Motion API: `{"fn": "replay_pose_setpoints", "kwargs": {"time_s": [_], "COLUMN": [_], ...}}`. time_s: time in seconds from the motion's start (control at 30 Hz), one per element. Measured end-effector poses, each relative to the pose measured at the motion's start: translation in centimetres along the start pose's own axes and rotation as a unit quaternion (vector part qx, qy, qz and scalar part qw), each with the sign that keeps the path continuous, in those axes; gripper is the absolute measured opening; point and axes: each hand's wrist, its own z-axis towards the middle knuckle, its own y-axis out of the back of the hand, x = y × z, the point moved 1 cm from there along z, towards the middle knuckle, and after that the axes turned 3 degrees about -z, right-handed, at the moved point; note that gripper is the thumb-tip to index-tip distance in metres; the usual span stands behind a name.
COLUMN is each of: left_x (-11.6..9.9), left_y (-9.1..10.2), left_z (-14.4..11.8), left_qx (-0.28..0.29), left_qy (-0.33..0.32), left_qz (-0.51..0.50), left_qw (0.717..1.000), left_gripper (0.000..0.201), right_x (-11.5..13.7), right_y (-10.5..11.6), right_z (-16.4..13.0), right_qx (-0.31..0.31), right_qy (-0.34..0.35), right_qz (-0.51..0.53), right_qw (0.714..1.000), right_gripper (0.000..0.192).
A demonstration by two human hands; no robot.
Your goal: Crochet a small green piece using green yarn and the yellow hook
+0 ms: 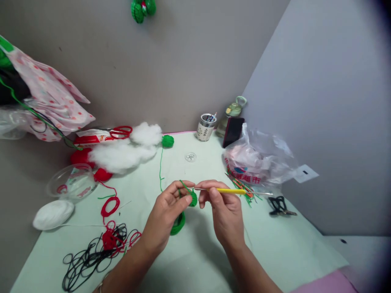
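Pinching a small round green crochet piece [192, 198] between thumb and fingers of the left hand [167, 211], above the near middle of the pale green tabletop [275, 244]. Gripping a slim yellow-handled crochet hook [227, 190] in the right hand [224, 209], fingers closed around the handle, metal tip pointing left into the knitted piece. Trailing thin green yarn [160, 167] from the piece toward a small fuzzy green yarn ball [167, 141] at the far edge. Lying just under the left hand, a curved green knitted ring [178, 224]. Sprawling at near left, a loose tangle of black cord [88, 256] mixed with red yarn loops [110, 205]. Sitting at far left, fluffy white stuffing [128, 150], red-handled scissors [120, 131] and a clear plastic bowl [71, 183]; nearer, a smooth white yarn ball [52, 214]. Crinkling at right, a clear plastic bag [259, 158], with a small tin cup [206, 127] beyond it.
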Motion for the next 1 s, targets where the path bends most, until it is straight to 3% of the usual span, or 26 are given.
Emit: {"fn": "replay_pose_setpoints", "kwargs": {"time_s": [0.27,0.47,0.7,1.0], "left_x": [0.02,-0.22,-0.18,-0.63], "left_y": [-0.13,-0.22,-0.14,-0.46], "left_z": [0.33,0.41,0.41,0.27], "left_qx": [-0.013,-0.017,-0.019,-0.021], "left_qy": [0.067,0.086,0.091,0.09], "left_qz": [-0.107,-0.158,-0.167,-0.15], "left_qw": [0.992,0.983,0.981,0.984], "left_gripper": [0.02,0.019,0.018,0.021], "right_x": [0.09,0.56,0.65,0.55], "right_y": [0.13,0.15,0.29,0.28], "right_z": [0.13,0.07,-0.1,-0.03], "right_qx": [-0.03,-0.066,-0.019,-0.037], "right_qy": [-0.013,0.026,0.013,0.003], "right_qz": [-0.011,-0.005,0.006,-0.007], "right_qw": [0.999,0.997,1.0,0.999], "right_gripper": [0.02,0.02,0.02,0.02]}}
